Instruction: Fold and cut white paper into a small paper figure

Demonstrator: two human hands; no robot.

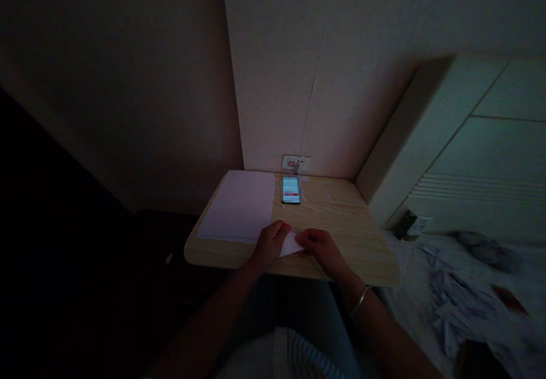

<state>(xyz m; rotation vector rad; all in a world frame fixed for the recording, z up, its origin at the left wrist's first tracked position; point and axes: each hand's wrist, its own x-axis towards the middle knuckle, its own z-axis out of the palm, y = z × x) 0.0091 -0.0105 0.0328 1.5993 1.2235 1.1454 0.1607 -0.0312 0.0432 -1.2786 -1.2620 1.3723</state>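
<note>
A small piece of white paper (290, 246) is held between my two hands, low over the front edge of the wooden table (354, 242). My left hand (272, 241) grips its left side, fingers curled and thumb on top. At the paper's right side, my right hand (321, 246) pinches the edge between thumb and fingers. Large white sheets (241, 205) lie flat on the table to the left, close to my left hand. Beyond my hands lies a phone (290, 190) with its screen lit.
Thin paper strips (328, 193) are scattered on the table near the phone. A socket plate (296, 163) with a plug is on the wall behind. To the right, a bed (409, 265) holds crumpled paper (456, 305) and other items. The room is dim.
</note>
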